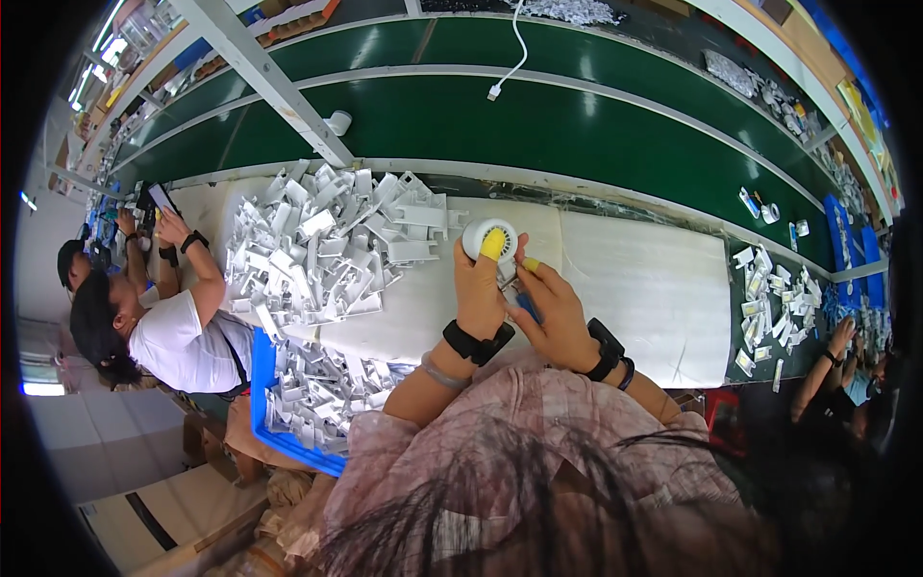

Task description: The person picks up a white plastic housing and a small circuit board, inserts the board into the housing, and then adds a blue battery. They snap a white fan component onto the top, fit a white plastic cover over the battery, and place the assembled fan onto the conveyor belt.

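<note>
My left hand (481, 288) is closed around a white round housing with a slotted grille (488, 238), with its thumb, in a yellow finger cover, lying across the grille. My right hand (555, 317) is closed just below and to the right of the housing, its fingertips at the housing's lower edge. Part of a blue object (526, 306) shows between the two hands; its kind is hidden by the fingers. A yellow cover also sits on a finger of the right hand. Both hands are above a pale-covered worktop (635, 298).
White plastic parts (327, 240) are heaped to the left, with more in a blue bin (274, 438) below. Smaller white parts (774, 303) lie at the right. A green conveyor belt (433, 120) runs behind, with a white cable (519, 48) hanging over it. People sit at both sides.
</note>
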Tool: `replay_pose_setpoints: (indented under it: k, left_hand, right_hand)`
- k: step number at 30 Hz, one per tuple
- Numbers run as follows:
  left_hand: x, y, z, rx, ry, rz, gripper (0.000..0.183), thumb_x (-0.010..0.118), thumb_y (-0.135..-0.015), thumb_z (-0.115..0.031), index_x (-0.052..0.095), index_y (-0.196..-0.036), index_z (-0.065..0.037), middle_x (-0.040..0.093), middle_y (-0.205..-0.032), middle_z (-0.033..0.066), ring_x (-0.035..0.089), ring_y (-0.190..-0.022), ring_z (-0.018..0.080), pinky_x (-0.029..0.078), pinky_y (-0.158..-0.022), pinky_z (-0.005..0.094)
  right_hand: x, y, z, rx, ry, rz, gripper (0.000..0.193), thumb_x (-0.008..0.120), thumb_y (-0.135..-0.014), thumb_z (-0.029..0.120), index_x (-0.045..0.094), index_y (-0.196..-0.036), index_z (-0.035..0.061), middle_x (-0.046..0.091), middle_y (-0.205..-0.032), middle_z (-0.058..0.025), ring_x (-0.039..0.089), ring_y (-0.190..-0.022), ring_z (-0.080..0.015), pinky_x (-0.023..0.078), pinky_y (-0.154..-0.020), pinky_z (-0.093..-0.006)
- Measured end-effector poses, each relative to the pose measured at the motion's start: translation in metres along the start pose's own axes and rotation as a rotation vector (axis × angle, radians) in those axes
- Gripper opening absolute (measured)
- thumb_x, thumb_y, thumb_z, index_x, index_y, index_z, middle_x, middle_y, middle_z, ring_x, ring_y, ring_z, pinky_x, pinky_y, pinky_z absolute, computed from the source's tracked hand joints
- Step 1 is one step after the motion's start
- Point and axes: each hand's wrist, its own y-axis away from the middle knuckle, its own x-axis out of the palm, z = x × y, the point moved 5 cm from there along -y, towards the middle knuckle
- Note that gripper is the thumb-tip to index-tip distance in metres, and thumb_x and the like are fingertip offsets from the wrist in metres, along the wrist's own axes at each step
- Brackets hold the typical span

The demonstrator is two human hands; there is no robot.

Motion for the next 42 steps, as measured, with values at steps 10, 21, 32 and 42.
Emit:
replay_pose_setpoints:
  k: [10, 21, 32, 42]
  left_hand:
    - [0.001, -0.004, -0.002, 0.048, 0.021, -0.034, 0.034, 0.058, -0.094, -0.024, 0.042, -0.120, -0.008, 0.058, -0.117, 0.0126, 0.064, -0.101, 0.0321, 0.054, -0.085, 0.0391]
    - [0.001, -0.002, -0.001, 0.045, 0.063, -0.052, 0.035, 0.059, -0.094, -0.023, 0.041, -0.121, -0.008, 0.058, -0.116, 0.0135, 0.064, -0.100, 0.0325, 0.054, -0.085, 0.0405]
    - [-0.005, -0.003, 0.001, 0.108, 0.042, -0.045, 0.034, 0.061, -0.093, -0.018, 0.043, -0.119, -0.007, 0.058, -0.113, 0.0119, 0.064, -0.097, 0.0302, 0.055, -0.086, 0.0397]
    - [0.001, 0.001, -0.007, 0.110, 0.053, -0.064, 0.032, 0.056, -0.091, -0.006, 0.038, -0.117, -0.005, 0.055, -0.108, 0.0111, 0.065, -0.097, 0.0305, 0.056, -0.079, 0.0340]
  right_hand:
    - [0.005, 0.004, -0.019, 0.107, 0.049, 0.047, 0.059, 0.066, -0.083, 0.011, 0.042, -0.136, 0.0057, 0.056, -0.116, -0.0164, 0.058, -0.100, -0.0355, 0.049, -0.083, -0.0379]
    - [0.005, 0.018, -0.028, 0.061, 0.023, -0.057, 0.047, 0.075, -0.075, 0.019, 0.051, -0.113, 0.0052, 0.056, -0.114, -0.0149, 0.057, -0.095, -0.0355, 0.045, -0.082, -0.0411]
    - [0.002, 0.015, -0.017, 0.020, -0.096, -0.164, 0.017, 0.072, -0.074, 0.008, 0.063, -0.087, 0.0042, 0.057, -0.109, -0.0144, 0.059, -0.093, -0.0322, 0.049, -0.076, -0.0370]
    - [-0.007, 0.010, -0.009, -0.172, 0.165, -0.213, 0.020, 0.074, -0.069, 0.001, 0.064, -0.086, 0.0046, 0.060, -0.103, -0.0096, 0.060, -0.086, -0.0273, 0.048, -0.075, -0.0368]
